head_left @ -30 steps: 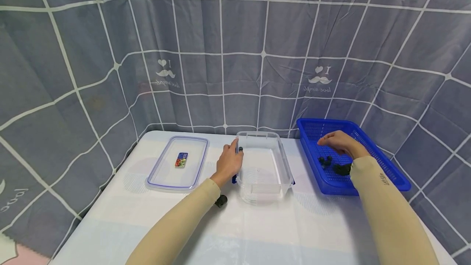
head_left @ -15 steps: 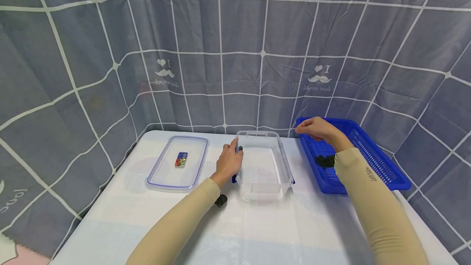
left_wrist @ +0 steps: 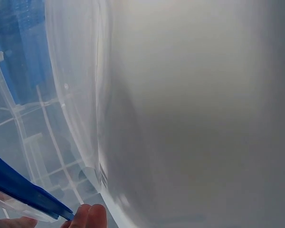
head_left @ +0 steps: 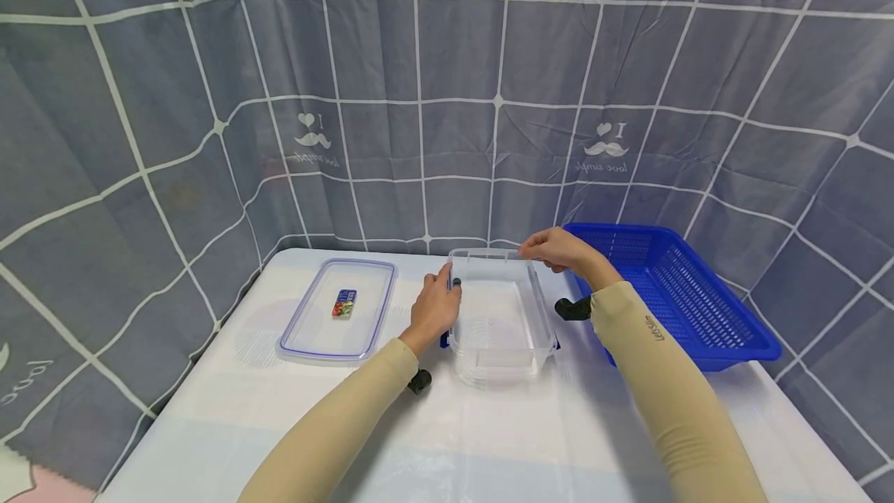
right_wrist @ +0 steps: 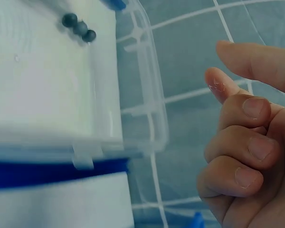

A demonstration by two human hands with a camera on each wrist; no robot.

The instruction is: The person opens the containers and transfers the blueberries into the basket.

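A clear plastic storage container [head_left: 503, 324] with blue side flaps stands without its lid in the middle of the table. My left hand [head_left: 436, 301] grips its left wall, and in the left wrist view fingertips [left_wrist: 92, 216] close around the rim beside a blue flap [left_wrist: 26, 192]. Inside lie several small dark blueberry-like balls [right_wrist: 80, 28] in a short row. My right hand [head_left: 555, 247] is above the back right corner, overlapping the rim in the head view. Its three lower fingers are curled, with thumb and index tips apart. I cannot tell whether the palm hides anything.
A clear lid [head_left: 307, 324] with a blue seal and a colourful label lies flat at left. At right stands a blue perforated plastic basket [head_left: 670, 262], its near left part hidden by my sleeve. A grey checked curtain [head_left: 377, 138] hangs behind the white-covered table [head_left: 489, 441].
My right hand has moved left, from over the blue basket to the container's back right corner. Dark balls seen in the basket earlier are now behind the sleeve or gone. The left hand holds still.
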